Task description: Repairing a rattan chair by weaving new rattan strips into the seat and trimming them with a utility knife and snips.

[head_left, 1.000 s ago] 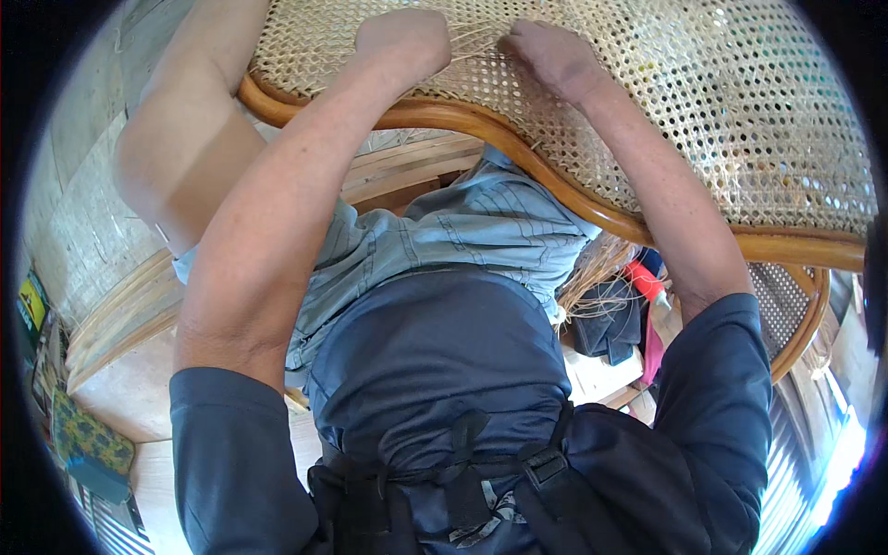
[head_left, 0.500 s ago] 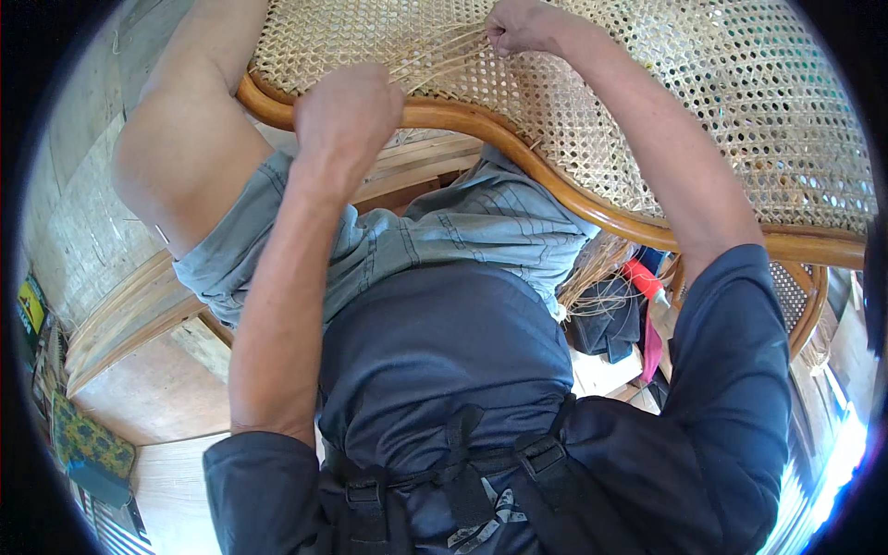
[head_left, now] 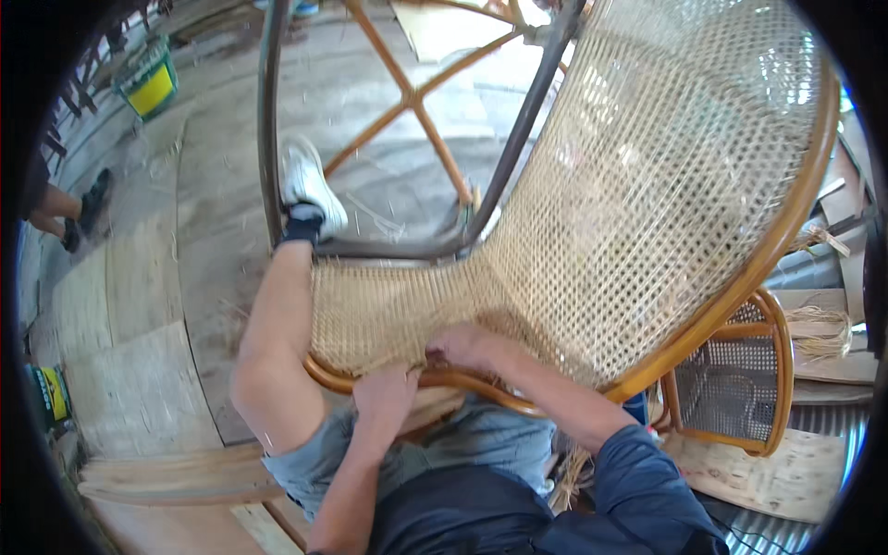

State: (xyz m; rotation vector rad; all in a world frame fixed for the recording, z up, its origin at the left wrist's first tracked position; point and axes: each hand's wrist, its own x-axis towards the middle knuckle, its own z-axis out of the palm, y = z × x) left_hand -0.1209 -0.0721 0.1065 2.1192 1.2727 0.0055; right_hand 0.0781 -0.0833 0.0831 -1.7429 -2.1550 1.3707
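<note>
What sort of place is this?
Likely a rattan furniture workshop: a large cane-webbed chair is under the person's hands, a second rattan-framed piece with woven panels stands at right, and loose cane-like strands lie in a bundle beyond it.

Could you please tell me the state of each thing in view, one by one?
Pale woven cane sheet: spread out, with a bend in it.
Curved orange-brown wooden rim: along the sheet's edge.
Bare left hand: curled, at the rim; grip unclear.
Bare right hand: curled, over the sheet; grip unclear.
White shoe: worn on the left foot.
Small brown-framed chair with grey mesh: partly hidden.
</note>
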